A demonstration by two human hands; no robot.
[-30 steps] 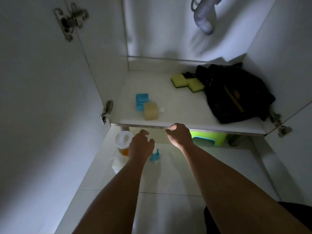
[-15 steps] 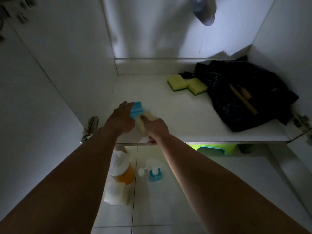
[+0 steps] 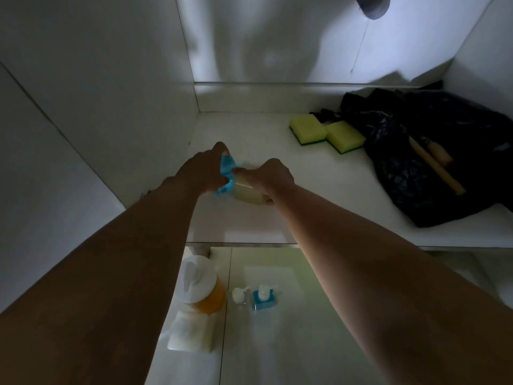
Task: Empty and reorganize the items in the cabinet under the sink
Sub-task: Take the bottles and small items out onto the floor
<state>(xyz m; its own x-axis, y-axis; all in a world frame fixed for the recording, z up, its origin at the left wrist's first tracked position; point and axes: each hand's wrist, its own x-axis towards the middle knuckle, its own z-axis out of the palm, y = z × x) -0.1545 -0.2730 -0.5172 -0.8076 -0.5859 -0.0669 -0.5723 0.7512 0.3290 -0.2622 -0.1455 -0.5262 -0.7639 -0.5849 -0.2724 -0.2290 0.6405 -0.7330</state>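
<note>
L hand [image 3: 204,173] pinches blue sponge [image 3: 227,173], R hand [image 3: 270,176] curls over pale block [image 3: 247,193] beside it, both at cabinet floor [image 3: 319,190] front-left. Prob. light, soft, squashy (block maybe slippery); take by the sides, no hard squeeze.

Cabinet: 2 yellow-green sponges [image 3: 308,130] [image 3: 345,136], 1 blue sponge [image 3: 227,169], 1 pale sponge [image 3: 248,190], 1 black bag [image 3: 433,162]. Floor: 1 orange jug [image 3: 204,284], 2 small pump bottles [image 3: 239,295] [image 3: 263,297], 1 white pack [image 3: 190,333].

Blue sponge [image 3: 228,164] beside pale yellow sponge [image 3: 247,191]; near cabinet floor's [image 3: 319,190] front
</note>
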